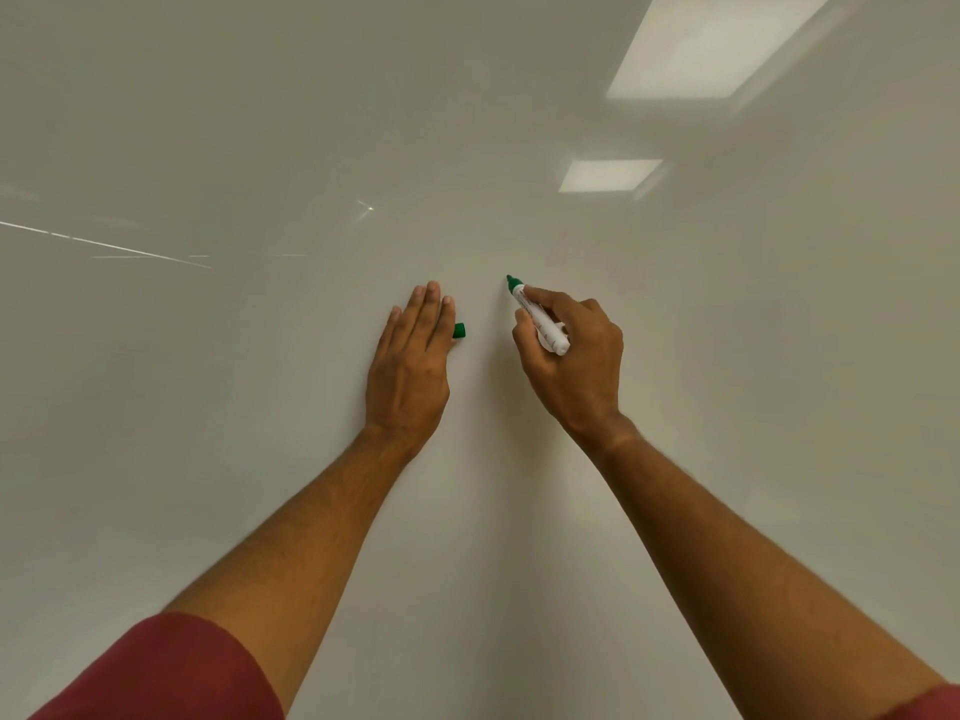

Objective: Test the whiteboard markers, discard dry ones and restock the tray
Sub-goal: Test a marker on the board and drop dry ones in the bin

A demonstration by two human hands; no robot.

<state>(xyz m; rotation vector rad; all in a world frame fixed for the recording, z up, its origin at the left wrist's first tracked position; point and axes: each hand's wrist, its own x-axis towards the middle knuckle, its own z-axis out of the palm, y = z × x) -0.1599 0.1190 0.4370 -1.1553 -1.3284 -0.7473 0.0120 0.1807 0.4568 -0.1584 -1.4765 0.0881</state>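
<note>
Glossy whiteboard [260, 407] fills the whole frame, with two ceiling-light reflections [717, 44] at upper right and thin bright streaks at centre left. No tray and no other markers appear in view.

Right hand [571, 356], right of centre: fingers curled in a writing grip around the white barrel of a green marker [540, 319], whose uncapped tip points up and to the left and sits at, or just off, the board. The steep pen-like angle suits drawing a short test stroke. No green ink is visible on the board near the tip, so the test appears to be only beginning.

Left hand [410, 356], just left of centre: palm toward the board, fingers extended and close together. The green cap [459, 331] projects from its right edge, apparently pinned by the thumb, though the thumb itself is hidden. Holding the cap here keeps it ready for recapping, while the flat hand probably steadies the body against the board.

Red sleeves [171, 672] show at the lower corners.
</note>
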